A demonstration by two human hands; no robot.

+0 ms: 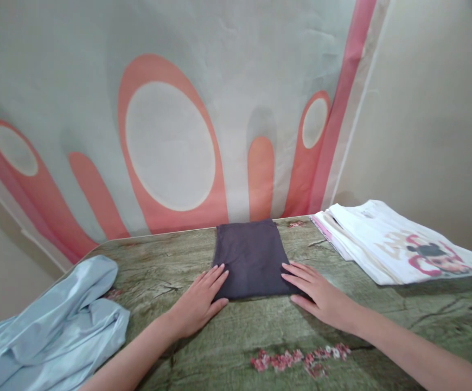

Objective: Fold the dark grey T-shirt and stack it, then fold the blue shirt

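A dark purple-grey cloth point(250, 255), folded into a neat, nearly square shape, lies flat at the far middle of the table. My left hand point(199, 301) rests with outstretched fingers on its lower left corner. At the lower right edge my right hand point(317, 293) lies in the same way, fingertips on the fabric and thumb just below its edge. Both hands are open and neither grips the cloth. What kind of garment it is cannot be made out from its folded form.
On the right is a stack of folded clothes, topped by a white T-shirt point(407, 244) with a cartoon print. A rumpled light blue garment point(61, 326) lies at the left. The wood-patterned tabletop point(203, 353) has printed pink blossoms and meets a patterned wall point(236, 65) behind.
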